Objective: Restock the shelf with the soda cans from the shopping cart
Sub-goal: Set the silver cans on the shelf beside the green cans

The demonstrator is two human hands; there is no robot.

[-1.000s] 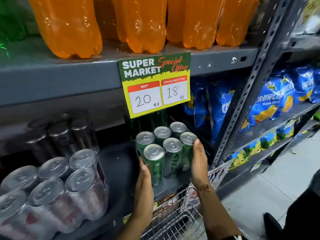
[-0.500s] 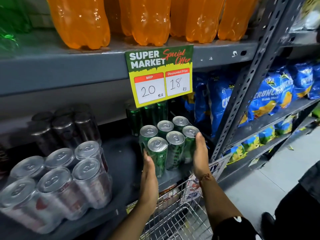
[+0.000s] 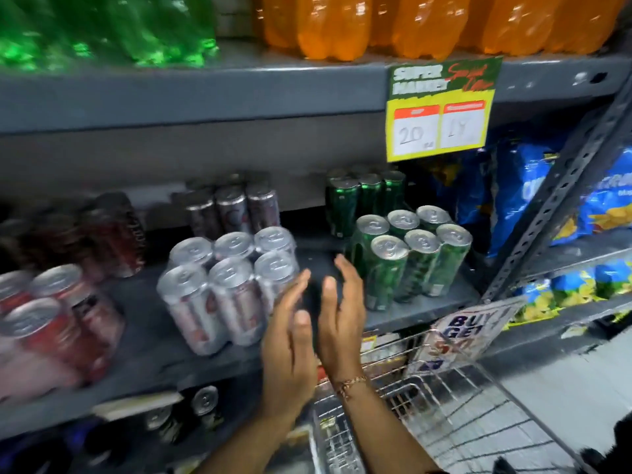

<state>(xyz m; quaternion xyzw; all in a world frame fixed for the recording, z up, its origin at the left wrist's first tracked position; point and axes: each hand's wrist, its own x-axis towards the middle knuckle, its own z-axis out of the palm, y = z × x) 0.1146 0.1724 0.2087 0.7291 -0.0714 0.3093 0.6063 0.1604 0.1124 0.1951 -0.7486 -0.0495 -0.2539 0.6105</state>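
Note:
A shrink-wrapped pack of green soda cans (image 3: 412,260) stands on the grey shelf (image 3: 147,340), near its front edge at the right. More green cans (image 3: 362,198) stand behind it. My left hand (image 3: 290,340) and my right hand (image 3: 342,304) hover side by side in front of the shelf, palms facing each other, fingers apart, holding nothing. They sit between the green pack and a pack of silver cans (image 3: 229,285). The wire shopping cart (image 3: 427,405) is below my hands; its contents are blurred.
Red and silver can packs (image 3: 51,316) fill the shelf's left. Orange bottles (image 3: 376,25) and green bottles (image 3: 102,29) stand on the shelf above, with a price sign (image 3: 441,111) hanging from it. Blue snack bags (image 3: 533,193) lie right of the upright post (image 3: 561,200).
Both hands have let go of the green can pack, which stays on the shelf, and moved left of it. The view has swung left and blurred.

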